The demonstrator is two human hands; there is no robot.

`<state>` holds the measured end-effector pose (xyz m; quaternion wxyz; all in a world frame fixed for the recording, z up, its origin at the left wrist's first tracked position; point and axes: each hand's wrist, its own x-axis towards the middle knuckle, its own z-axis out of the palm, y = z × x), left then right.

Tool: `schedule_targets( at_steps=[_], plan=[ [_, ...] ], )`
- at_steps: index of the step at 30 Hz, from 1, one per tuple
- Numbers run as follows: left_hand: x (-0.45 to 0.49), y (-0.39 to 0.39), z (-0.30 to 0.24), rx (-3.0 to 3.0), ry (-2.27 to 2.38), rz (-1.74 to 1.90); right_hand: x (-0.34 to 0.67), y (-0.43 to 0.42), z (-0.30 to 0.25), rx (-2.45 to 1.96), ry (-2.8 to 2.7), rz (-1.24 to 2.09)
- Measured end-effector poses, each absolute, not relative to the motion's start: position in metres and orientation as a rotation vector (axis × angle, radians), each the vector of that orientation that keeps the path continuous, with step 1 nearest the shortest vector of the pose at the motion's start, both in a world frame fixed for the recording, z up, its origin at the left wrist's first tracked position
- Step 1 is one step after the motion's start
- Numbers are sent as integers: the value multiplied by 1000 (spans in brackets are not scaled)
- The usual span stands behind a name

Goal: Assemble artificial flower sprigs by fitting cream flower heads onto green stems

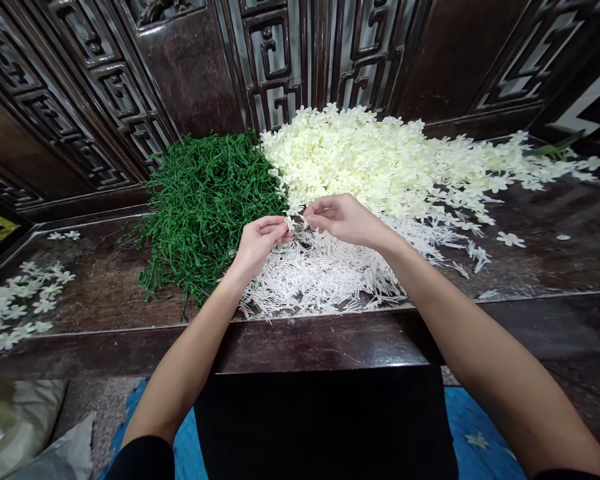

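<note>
My left hand (263, 243) is closed in a pinch on a small white artificial flower (290, 223). Close beside it, my right hand (343, 217) pinches a small white branched plastic piece (305, 223); whether this touches the flower I cannot tell. Below both hands lies a heap of thin white plastic pieces (325, 277). A tangled pile of green artificial stems (210, 200) is to the left of the hands. Behind the right hand, cream-white flower heads (360, 157) are heaped high and trail off to the right.
Everything lies on a dark wooden bench (555, 240) with a carved lattice back (275, 60). Several assembled white flowers (25, 300) sit at its left end. A blue cloth (485, 433) is below the front edge, and pale bags (25, 420) stand at the lower left.
</note>
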<state>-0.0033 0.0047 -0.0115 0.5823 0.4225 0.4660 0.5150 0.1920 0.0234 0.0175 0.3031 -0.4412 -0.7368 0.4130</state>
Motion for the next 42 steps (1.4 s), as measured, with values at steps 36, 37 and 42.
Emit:
schedule_targets(
  at_steps=[36, 37, 42],
  plan=[
    [-6, 7, -19, 1303, 1042, 1264, 186, 19, 13, -1109, -2056, 868],
    [-7, 7, -18, 1287, 1040, 1278, 189, 20, 13, -1104, -2076, 864],
    [-6, 6, -14, 1185, 1032, 1297, 189, 20, 12, -1049, -2098, 803]
  ],
)
